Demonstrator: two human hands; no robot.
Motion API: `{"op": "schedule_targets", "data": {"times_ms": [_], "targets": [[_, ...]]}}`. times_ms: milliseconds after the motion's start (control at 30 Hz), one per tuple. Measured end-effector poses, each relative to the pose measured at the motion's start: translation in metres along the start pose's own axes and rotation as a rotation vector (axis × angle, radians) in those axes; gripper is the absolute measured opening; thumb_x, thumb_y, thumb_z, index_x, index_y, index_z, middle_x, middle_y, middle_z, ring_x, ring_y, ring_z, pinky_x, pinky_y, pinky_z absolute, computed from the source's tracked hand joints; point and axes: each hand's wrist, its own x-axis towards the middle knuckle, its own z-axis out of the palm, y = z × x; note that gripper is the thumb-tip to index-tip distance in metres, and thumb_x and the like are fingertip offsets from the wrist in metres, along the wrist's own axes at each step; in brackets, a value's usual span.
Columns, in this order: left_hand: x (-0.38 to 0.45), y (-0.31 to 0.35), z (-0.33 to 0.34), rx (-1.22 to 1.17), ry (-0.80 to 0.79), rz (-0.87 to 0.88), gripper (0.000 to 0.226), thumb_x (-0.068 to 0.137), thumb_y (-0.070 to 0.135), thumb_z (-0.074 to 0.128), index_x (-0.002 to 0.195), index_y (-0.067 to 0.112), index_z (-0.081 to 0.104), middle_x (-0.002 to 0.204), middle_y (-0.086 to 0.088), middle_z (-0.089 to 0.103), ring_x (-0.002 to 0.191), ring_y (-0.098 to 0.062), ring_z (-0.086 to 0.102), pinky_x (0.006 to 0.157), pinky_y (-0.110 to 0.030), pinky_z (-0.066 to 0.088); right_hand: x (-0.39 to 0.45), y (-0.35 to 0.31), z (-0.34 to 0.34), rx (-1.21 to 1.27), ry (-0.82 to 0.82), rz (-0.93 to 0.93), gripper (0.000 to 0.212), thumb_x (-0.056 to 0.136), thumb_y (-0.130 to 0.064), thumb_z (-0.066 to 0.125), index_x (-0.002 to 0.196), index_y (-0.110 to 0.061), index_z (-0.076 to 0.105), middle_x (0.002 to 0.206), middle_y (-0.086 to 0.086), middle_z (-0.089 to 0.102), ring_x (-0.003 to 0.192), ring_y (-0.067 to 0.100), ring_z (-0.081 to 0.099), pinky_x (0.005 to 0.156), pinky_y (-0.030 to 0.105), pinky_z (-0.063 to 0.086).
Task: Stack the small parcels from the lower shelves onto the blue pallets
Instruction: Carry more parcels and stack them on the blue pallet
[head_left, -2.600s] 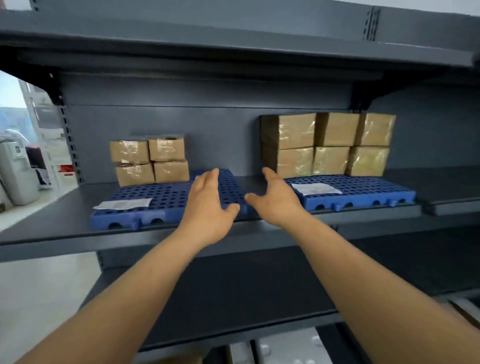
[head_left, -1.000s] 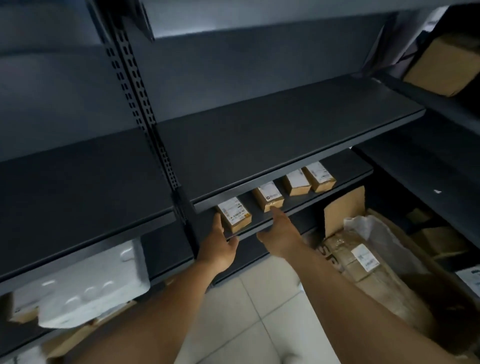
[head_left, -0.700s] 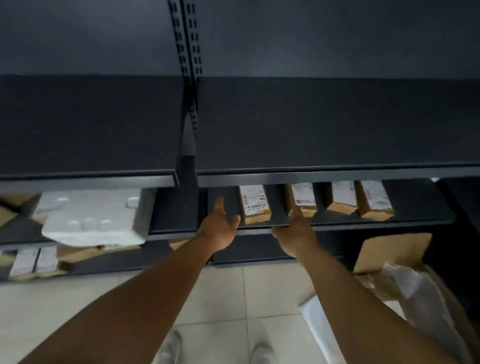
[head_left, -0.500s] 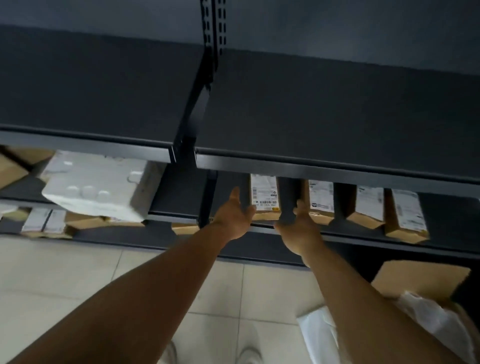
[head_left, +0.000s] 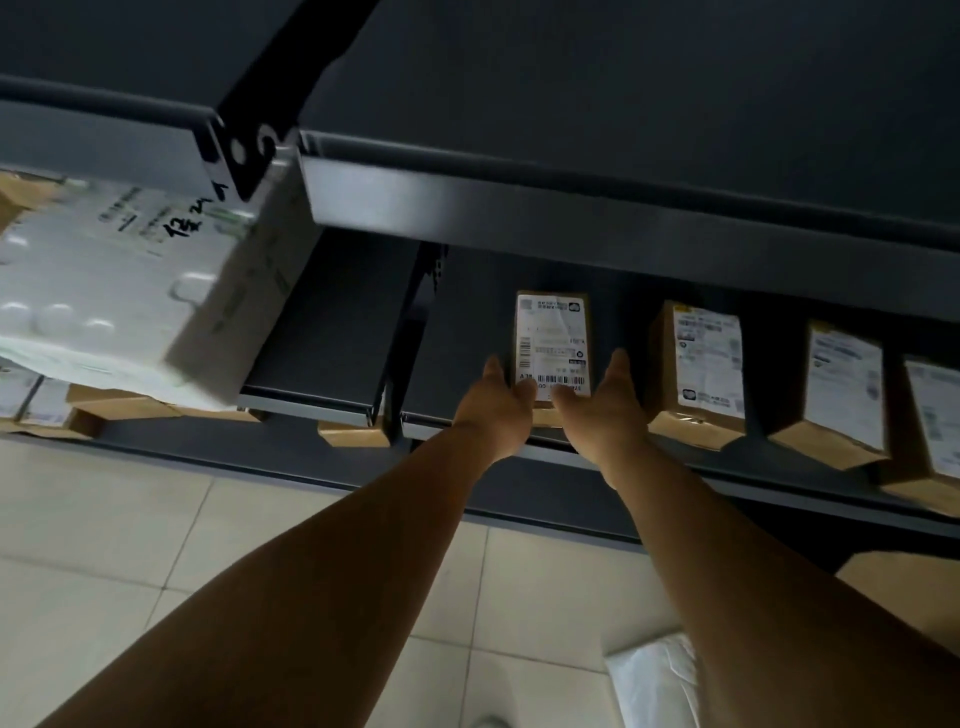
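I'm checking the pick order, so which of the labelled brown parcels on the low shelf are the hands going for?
The leftmost parcel in the row: the left hand and right hand flank its near end, fingers open. The other parcels sit untouched further right.

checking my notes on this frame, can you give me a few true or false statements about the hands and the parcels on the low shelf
1. Both hands flank one small brown cardboard parcel with a white label. True: the left hand is at its left side, the right hand at its right.
2. That parcel is already lifted clear of the dark grey metal shelf. False: it sits on the shelf.
3. More labelled brown parcels stand to its right on the same shelf. True.
4. A blue pallet lies under the parcels. False: none is in view.
5. A white foam box sits in the left bay. True.
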Motion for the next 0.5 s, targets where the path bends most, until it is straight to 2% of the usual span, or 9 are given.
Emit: {"op": "schedule_targets", "data": {"times_ms": [33, 100, 167, 300, 367, 500], "targets": [[0.005, -0.004, 0.003, -0.005, -0.002, 0.020, 0.035, 0.101, 0.028, 0.036, 0.134, 0.015, 0.041, 0.133, -0.006, 0.058, 0.083, -0.008, 0.056, 0.049, -0.010, 0.035, 0.002, 0.003, 0.004, 0.019, 0.002, -0.007, 0.070, 0.092, -0.023, 0.057, 0.148, -0.018, 0.016, 0.146, 0.008, 0.044, 0.128, 0.029, 0.049, 0.082, 0.030, 0.054], [0.009, -0.009, 0.008, -0.025, 0.001, 0.041, 0.035, 0.101, 0.027, 0.037, 0.132, 0.017, 0.048, 0.131, -0.003, 0.059, 0.075, -0.001, 0.053, 0.050, -0.008, 0.037, 0.002, 0.008, 0.010, 0.036, 0.011, -0.018, 0.048, 0.093, -0.017, 0.056, 0.136, -0.017, 0.034, 0.138, 0.005, 0.051, 0.124, 0.026, 0.053, 0.060, 0.011, 0.044], [0.008, -0.013, 0.010, -0.106, 0.000, 0.040, 0.034, 0.100, 0.024, 0.040, 0.132, 0.019, 0.049, 0.130, -0.001, 0.060, 0.080, 0.000, 0.055, 0.049, -0.006, 0.039, 0.000, 0.011, 0.014, 0.108, 0.045, -0.015, 0.041, 0.092, -0.013, 0.056, 0.130, -0.017, 0.041, 0.134, 0.004, 0.054, 0.122, 0.024, 0.054, 0.052, 0.008, 0.038], [0.000, -0.014, 0.005, -0.323, -0.033, -0.046, 0.037, 0.095, 0.012, 0.050, 0.129, 0.018, 0.038, 0.121, 0.002, 0.062, 0.109, -0.014, 0.059, 0.073, -0.016, 0.041, -0.012, 0.014, 0.012, 0.237, 0.107, -0.054, 0.042, 0.089, -0.004, 0.058, 0.127, -0.015, 0.042, 0.132, 0.006, 0.057, 0.120, 0.023, 0.057, 0.051, 0.005, 0.046], [-0.004, -0.013, 0.002, -0.389, -0.056, -0.077, 0.042, 0.092, 0.006, 0.056, 0.126, 0.018, 0.035, 0.121, -0.001, 0.064, 0.111, -0.017, 0.060, 0.084, -0.022, 0.039, -0.017, 0.014, 0.008, 0.266, 0.115, -0.091, 0.044, 0.090, -0.002, 0.056, 0.129, -0.015, 0.040, 0.135, 0.007, 0.055, 0.122, 0.023, 0.055, 0.057, 0.006, 0.049], [-0.011, -0.010, 0.003, -0.449, -0.057, -0.077, 0.048, 0.088, 0.001, 0.060, 0.124, 0.020, 0.035, 0.117, -0.002, 0.065, 0.109, -0.017, 0.062, 0.096, -0.028, 0.043, -0.020, 0.011, 0.003, 0.246, 0.122, -0.126, 0.044, 0.092, -0.009, 0.056, 0.131, -0.018, 0.039, 0.138, 0.005, 0.052, 0.125, 0.025, 0.053, 0.064, 0.012, 0.050]]}}
